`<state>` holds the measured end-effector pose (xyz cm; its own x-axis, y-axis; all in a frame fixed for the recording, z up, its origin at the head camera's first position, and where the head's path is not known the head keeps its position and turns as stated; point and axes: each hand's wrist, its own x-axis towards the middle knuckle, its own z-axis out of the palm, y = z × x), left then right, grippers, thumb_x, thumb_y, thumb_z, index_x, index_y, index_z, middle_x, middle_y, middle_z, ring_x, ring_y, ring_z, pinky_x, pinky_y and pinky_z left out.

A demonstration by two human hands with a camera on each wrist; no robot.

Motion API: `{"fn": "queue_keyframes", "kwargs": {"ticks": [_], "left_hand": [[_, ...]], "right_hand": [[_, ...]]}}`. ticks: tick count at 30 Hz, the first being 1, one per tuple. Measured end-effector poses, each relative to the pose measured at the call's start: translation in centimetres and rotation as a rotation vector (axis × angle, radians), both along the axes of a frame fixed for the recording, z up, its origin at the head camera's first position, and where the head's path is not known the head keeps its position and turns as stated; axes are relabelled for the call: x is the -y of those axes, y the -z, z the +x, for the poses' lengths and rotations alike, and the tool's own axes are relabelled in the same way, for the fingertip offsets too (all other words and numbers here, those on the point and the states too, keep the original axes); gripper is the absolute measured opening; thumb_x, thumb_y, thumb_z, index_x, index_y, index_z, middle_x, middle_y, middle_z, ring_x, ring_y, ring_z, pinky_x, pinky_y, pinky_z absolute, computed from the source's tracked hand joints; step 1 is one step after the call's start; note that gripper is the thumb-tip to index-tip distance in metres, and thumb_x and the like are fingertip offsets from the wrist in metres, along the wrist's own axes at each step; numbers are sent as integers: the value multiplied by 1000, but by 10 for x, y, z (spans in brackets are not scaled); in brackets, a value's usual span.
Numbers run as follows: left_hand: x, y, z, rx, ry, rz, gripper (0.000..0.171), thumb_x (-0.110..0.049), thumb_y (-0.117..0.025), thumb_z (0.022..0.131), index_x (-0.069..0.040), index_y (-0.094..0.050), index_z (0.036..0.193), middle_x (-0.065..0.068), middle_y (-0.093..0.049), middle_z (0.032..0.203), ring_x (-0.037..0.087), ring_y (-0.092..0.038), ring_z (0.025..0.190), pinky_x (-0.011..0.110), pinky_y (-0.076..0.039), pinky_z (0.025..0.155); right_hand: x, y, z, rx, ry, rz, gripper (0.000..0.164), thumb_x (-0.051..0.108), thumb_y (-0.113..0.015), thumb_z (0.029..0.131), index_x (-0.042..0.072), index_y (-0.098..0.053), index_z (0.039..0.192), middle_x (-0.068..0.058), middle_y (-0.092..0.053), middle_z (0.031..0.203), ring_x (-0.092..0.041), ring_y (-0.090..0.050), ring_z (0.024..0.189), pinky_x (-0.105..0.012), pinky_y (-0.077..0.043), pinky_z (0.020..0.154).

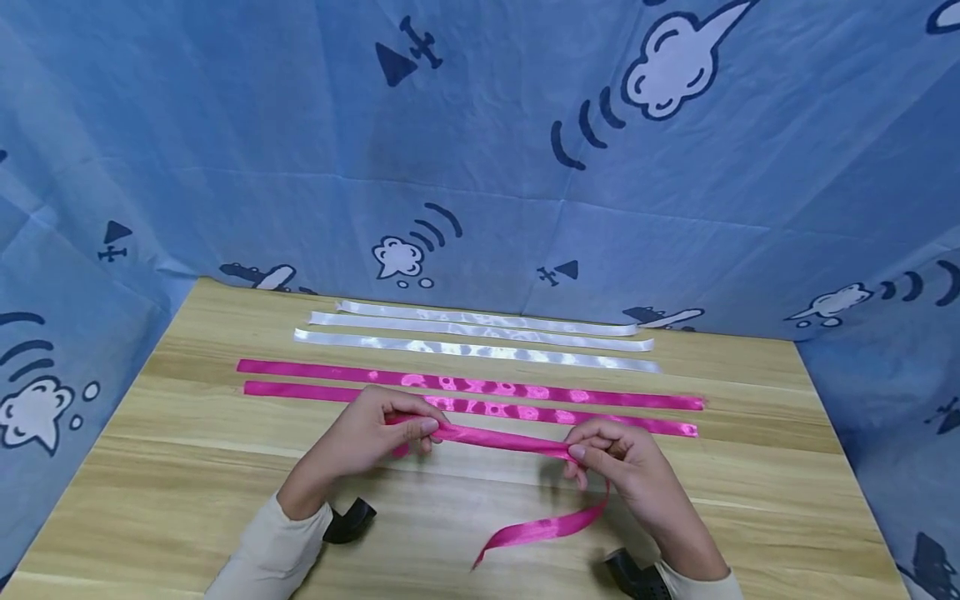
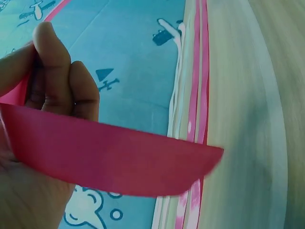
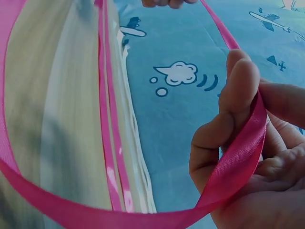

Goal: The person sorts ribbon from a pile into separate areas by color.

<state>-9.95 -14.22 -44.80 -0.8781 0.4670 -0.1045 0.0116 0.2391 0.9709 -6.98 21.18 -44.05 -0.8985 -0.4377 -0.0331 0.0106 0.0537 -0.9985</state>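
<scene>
A pink satin ribbon [image 1: 502, 439] is stretched between both hands, held above the wooden table. My left hand [image 1: 386, 429] pinches it between thumb and fingers; a short end [image 2: 109, 152] sticks out past the palm in the left wrist view. My right hand [image 1: 618, 454] pinches the ribbon farther along. From there a long tail [image 3: 228, 167] runs across the palm and loops down, its tip curling toward the table's front in the head view. Just beyond the hands lie two flat pink ribbons [image 1: 300, 369], side by side; the nearer one is partly hidden behind the hands.
Three white ribbons [image 1: 480, 350] lie in parallel behind the pink ones, near the back edge of the wooden table [image 1: 165, 467]. A blue printed cloth [image 1: 480, 125] hangs behind and at the sides. Black wrist devices [image 1: 348, 521] sit at both cuffs.
</scene>
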Motion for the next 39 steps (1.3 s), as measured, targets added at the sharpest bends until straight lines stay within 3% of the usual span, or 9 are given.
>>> {"fn": "queue_keyframes", "kwargs": {"ticks": [2,9,11,15,18,21,27,33,39], "left_hand": [[5,-1,1,-9,-9,1,14,-19,-73,100,-9,-81,106,7,-78,82,27,-73,79,24,-52,62],[26,1,8,-36,-62,55,18,-15,-70,101,-2,-79,111,6,-78,79,14,-74,84,24,-56,83],[32,0,9,-40,-78,61,19,-13,-69,101,1,-78,111,6,-78,79,13,-75,82,23,-56,79],[45,-2,12,-34,-95,85,20,-10,-68,101,6,-76,111,6,-79,80,12,-73,72,18,-48,58],[54,-4,14,-44,-105,99,20,-8,-67,102,8,-75,111,5,-79,83,12,-74,72,18,-52,61],[63,-5,16,-76,-124,95,20,-6,-65,103,9,-75,111,4,-79,82,13,-76,79,22,-58,83],[79,-9,21,-94,-194,93,18,-4,-64,103,8,-76,108,-3,-77,76,12,-74,79,21,-56,83],[87,-10,24,-85,-272,52,16,-6,-65,103,4,-78,105,-4,-77,73,10,-74,83,20,-55,83],[96,-11,26,-108,-361,-7,15,-6,-66,102,4,-77,105,-4,-76,72,10,-73,79,20,-53,81]], "right_hand": [[-2,-1,0,-5,5,1,13,-1,-54,106,-8,-65,106,3,-77,84,-9,-69,66,-31,-57,62],[-12,-6,-1,-42,27,22,15,-4,-53,106,-9,-67,106,3,-77,83,-12,-68,64,-30,-58,62],[-15,-8,-1,-53,36,20,16,-5,-53,105,-10,-68,106,3,-77,83,-13,-68,63,-29,-58,62],[-19,-9,-2,-77,31,-8,16,-8,-52,105,-12,-68,105,1,-77,83,-15,-68,62,-29,-57,61],[-22,-8,-1,-77,32,-15,17,-9,-51,105,-13,-67,105,0,-77,84,-15,-67,62,-29,-58,61],[-25,-7,0,-57,51,3,18,-7,-52,105,-8,-69,106,1,-77,83,-14,-67,62,-29,-58,61],[-33,-7,2,-35,75,-10,24,-7,-50,106,2,-72,108,1,-78,83,-12,-67,63,-29,-59,61],[-36,-7,2,-52,61,-47,25,-10,-48,105,-1,-71,108,-1,-78,84,-12,-68,64,-28,-59,60],[-38,-8,2,-61,94,14,20,-9,-51,104,-2,-70,106,2,-70,77,-17,-60,62,-30,-53,56]]}}
